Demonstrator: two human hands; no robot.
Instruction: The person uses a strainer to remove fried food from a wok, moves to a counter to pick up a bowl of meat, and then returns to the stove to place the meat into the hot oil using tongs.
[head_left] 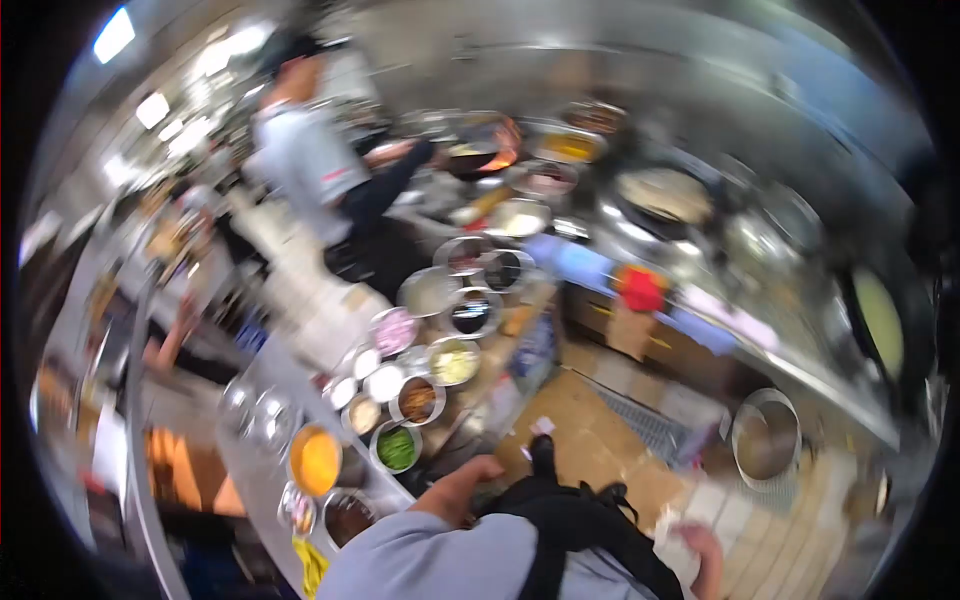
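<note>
The whole view is blurred by motion. My left hand (468, 484) comes out of a grey sleeve at the bottom centre, just off the edge of the steel counter (262, 478) and nearest a bowl of green food (397, 448). I cannot tell whether its fingers are curled or apart. At the bottom right my right hand (706, 558) sits low by my black apron (570, 520), closed on a crumpled white cloth (676, 530).
Several ingredient bowls crowd the counter, among them an orange one (315, 458) and a brown one (417, 400). A person in a white top (305, 160) works a flaming wok (490, 152) farther along. A steel pot (767, 440) and a drain grate (650, 425) are on the tiled floor.
</note>
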